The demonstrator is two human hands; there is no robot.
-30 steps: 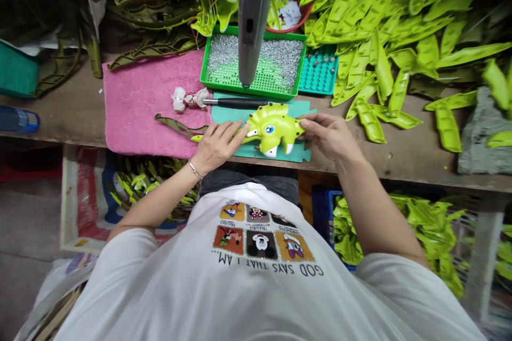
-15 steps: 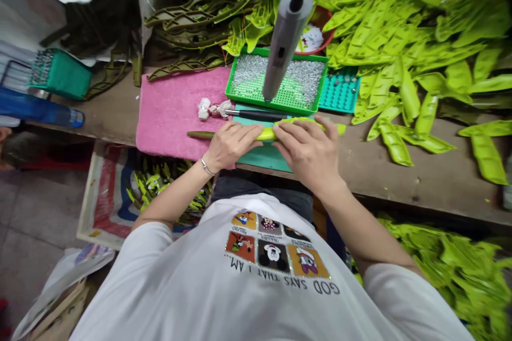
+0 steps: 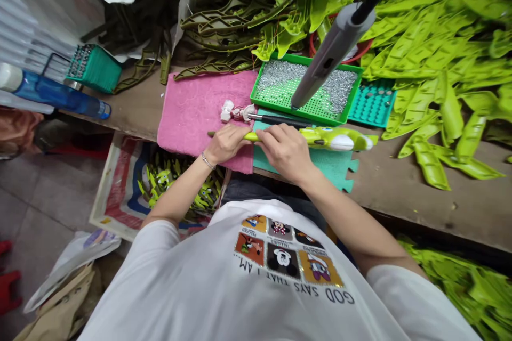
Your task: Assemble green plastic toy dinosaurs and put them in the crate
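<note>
Two hands: your left hand (image 3: pixel 226 144) and right hand (image 3: pixel 282 152) both grasp the toy, fingers curled over it, neither released.

Toy: the lime-green toy dinosaur (image 3: pixel 340 141) lies on its side, running left to right along the far part of the teal foam mat (image 3: pixel 332 170). An olive-tipped piece (image 3: pixel 212 134) sticks out left past your left hand, over the pink towel (image 3: pixel 200 117).

Just beyond: a black-handled tool (image 3: pixel 276 120) and a crumpled white bundle (image 3: pixel 236 112) lie almost against your fingers.

Farther: a green tray of silver screws (image 3: pixel 320 118) sits under the tip of a hanging grey electric screwdriver (image 3: pixel 332 50). Lime-green plastic parts (image 3: pixel 424 58) are heaped to the right.

Risk: your hands sit toward the left, leaving the toy's head unsupported, so a slackened grip could let it roll. Swinging the olive tip could knock the black-handled tool. Bumping the screwdriver could scatter the screws.
</note>
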